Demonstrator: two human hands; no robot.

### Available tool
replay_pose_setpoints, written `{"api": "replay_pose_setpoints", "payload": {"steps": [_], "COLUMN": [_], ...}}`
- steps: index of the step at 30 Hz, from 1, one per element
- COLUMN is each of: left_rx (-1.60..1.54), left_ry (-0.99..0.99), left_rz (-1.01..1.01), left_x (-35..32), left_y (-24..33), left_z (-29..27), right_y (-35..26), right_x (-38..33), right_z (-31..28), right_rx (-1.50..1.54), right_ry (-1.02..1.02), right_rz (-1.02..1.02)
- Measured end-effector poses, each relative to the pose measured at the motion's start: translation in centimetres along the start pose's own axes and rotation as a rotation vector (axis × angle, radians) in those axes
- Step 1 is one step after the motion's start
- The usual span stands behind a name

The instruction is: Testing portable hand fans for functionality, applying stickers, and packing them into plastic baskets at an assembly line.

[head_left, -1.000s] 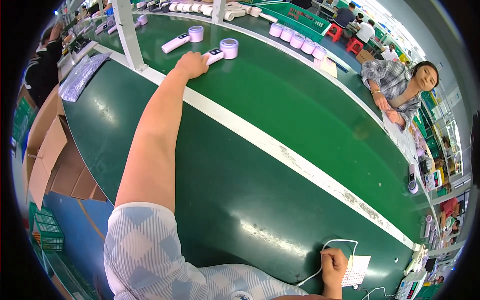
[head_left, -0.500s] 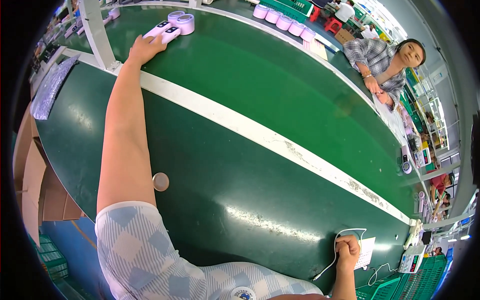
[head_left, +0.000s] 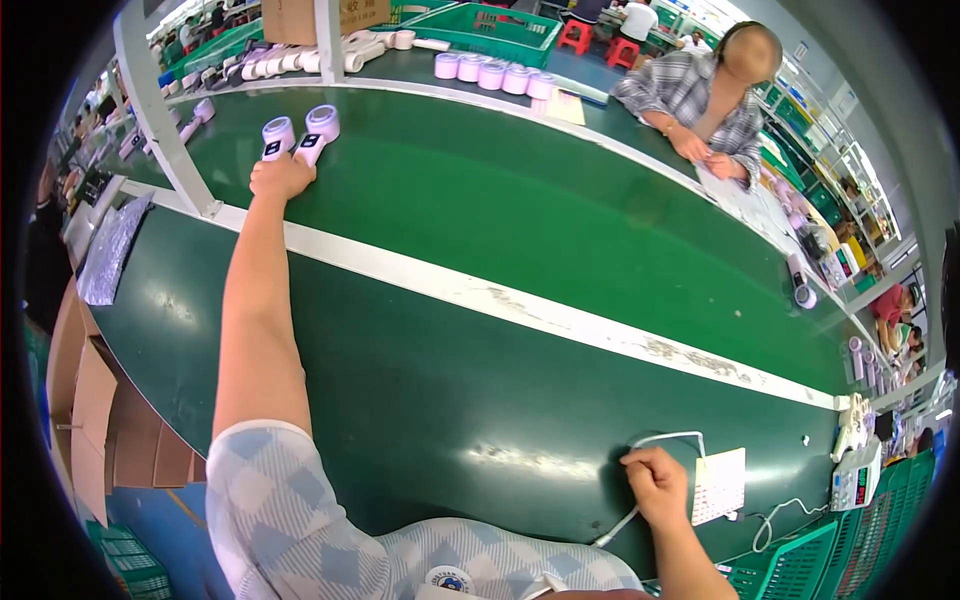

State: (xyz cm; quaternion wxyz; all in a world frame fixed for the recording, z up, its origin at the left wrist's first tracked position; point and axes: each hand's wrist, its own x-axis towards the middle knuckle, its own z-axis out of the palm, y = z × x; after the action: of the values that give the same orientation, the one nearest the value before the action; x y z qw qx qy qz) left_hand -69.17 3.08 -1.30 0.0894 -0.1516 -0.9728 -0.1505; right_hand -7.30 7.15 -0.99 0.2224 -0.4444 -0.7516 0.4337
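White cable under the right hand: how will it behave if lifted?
Probably floppy: the white cable loops in a curve from the right hand. Likely light, being thin. It may drag the white pad it seems joined to.

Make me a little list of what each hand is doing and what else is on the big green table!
left hand: stretched far out, resting on the handles of two white-and-pink handheld devices
right hand: close to the body, closed around a white cable
beside right hand: white pad
surface: green table with a white stripe
across the table: another person in a plaid shirt
far edge: row of pink round parts
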Motion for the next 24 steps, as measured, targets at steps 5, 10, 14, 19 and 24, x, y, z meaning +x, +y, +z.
{"api": "replay_pose_setpoints", "payload": {"steps": [5, 10, 14, 19, 24], "left_rx": [0.222, -0.320, -0.526, -0.626, -0.407], "left_ry": [0.005, 0.218, 0.161, -0.061, -0.043], "left_rz": [0.153, 0.787, 1.209, 1.160, 0.994], "left_x": [-5.5, -22.9, -35.2, -44.1, -48.4], "left_y": [2.4, 9.0, 10.6, 9.2, 8.0], "left_z": [-2.8, -7.6, -11.1, -9.0, -9.4], "right_y": [-0.1, 0.2, 0.6, 1.0, 1.3], "right_x": [-0.2, -0.5, 0.6, -1.7, -4.0], "right_z": [0.0, -0.4, -1.3, -2.7, -3.8], "right_rx": [-0.013, 0.053, -0.274, -0.343, -0.491], "right_ry": [-0.046, -0.002, -0.184, -0.304, -0.295], "right_rz": [-0.060, -0.065, -0.752, -0.819, -0.828]}}
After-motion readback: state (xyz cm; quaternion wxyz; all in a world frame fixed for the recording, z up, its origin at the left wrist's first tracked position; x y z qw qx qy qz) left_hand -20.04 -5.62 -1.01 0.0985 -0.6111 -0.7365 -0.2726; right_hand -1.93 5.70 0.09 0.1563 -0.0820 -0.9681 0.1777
